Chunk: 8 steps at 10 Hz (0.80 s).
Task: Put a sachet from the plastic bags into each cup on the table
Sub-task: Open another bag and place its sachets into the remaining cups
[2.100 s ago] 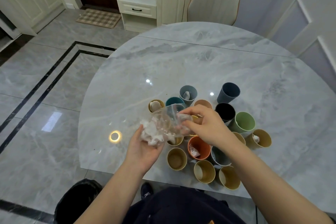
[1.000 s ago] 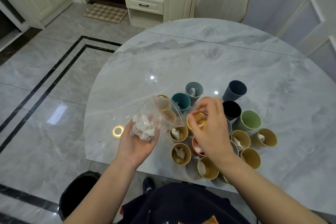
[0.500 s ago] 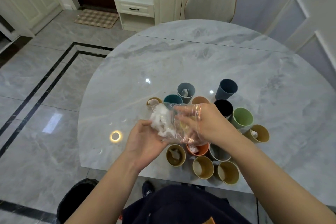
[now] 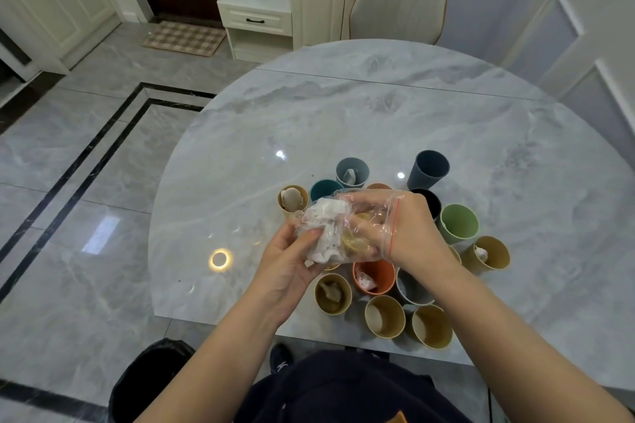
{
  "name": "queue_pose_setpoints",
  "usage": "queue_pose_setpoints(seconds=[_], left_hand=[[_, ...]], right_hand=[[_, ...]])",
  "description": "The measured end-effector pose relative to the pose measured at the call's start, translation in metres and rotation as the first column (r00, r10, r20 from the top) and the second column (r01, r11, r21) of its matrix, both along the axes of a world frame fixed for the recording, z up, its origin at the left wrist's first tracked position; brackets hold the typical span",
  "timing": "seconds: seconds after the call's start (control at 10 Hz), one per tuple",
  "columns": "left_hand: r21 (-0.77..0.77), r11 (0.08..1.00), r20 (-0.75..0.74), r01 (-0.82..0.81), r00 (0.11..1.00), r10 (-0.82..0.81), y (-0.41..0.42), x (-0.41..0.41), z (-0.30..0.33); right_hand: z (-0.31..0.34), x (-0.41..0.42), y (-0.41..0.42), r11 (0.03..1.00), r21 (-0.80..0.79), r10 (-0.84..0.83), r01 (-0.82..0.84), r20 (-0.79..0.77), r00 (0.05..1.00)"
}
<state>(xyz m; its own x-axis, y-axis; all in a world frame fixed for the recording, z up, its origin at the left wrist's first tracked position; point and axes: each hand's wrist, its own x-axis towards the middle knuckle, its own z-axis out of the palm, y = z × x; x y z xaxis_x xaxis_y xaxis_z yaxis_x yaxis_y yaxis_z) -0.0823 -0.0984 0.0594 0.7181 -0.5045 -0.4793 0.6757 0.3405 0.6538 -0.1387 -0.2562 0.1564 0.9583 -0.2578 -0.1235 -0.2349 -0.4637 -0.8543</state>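
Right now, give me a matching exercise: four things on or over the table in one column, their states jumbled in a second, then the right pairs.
Things:
1. orange cup
2. green cup
3. plastic bag
4. dark blue cup

States:
A. standing apart at the far side of the cluster
B. held over the cups, right hand inside it, left hand gripping its end
C. has a white sachet inside
D. no sachet visible inside

Pairs: 1-C, 2-D, 3-B, 4-A

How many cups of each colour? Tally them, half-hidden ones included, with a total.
Tan or yellow cups: 8 (three mostly hidden)
Grey or slate cups: 3
Orange cups: 2
Teal cup: 1
Black cup: 1
Green cup: 1
Total: 16
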Motion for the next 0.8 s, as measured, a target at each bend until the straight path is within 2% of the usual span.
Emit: queue_pose_setpoints(seconds=[0.1, 0.2, 0.3, 0.4, 0.5, 0.7, 0.8], left_hand=[[0.0, 1.0, -0.014, -0.004, 1.0, 0.004, -0.002, -0.001, 0.0], [-0.003, 1.0, -0.061, -0.001, 0.998, 0.001, -0.003, -0.001, -0.002], [-0.04, 0.999, -0.141, -0.031, 0.99, 0.025, -0.005, -0.002, -0.004], [-0.075, 0.993, -0.248, -0.086, 0.967, 0.065, -0.005, -0.001, -0.005], [-0.088, 0.993, -0.274, -0.078, 0.96, 0.051, -0.006, -0.001, -0.007], [-0.008, 0.999, -0.194, 0.048, 0.98, -0.049, -0.022, -0.009, -0.012], [-0.028, 0.998, -0.265, 0.056, 0.962, -0.062, -0.036, -0.011, -0.013]], right_hand=[[-0.024, 0.003, -0.009, 1.0, 0.005, -0.029, 0.028, 0.043, 0.999], [-0.034, 0.005, -0.013, 0.998, -0.041, -0.047, 0.048, 0.011, 0.999], [-0.033, 0.005, -0.013, 0.99, 0.102, -0.081, 0.092, -0.107, 0.991], [-0.037, 0.004, -0.015, 0.979, 0.106, -0.153, 0.172, -0.166, 0.974], [-0.038, -0.006, -0.018, 0.987, 0.027, -0.157, 0.16, -0.086, 0.984], [-0.032, -0.024, -0.028, 0.978, -0.033, -0.208, 0.206, -0.088, 0.974], [-0.03, -0.038, -0.039, 0.958, -0.001, -0.287, 0.287, -0.029, 0.958]])
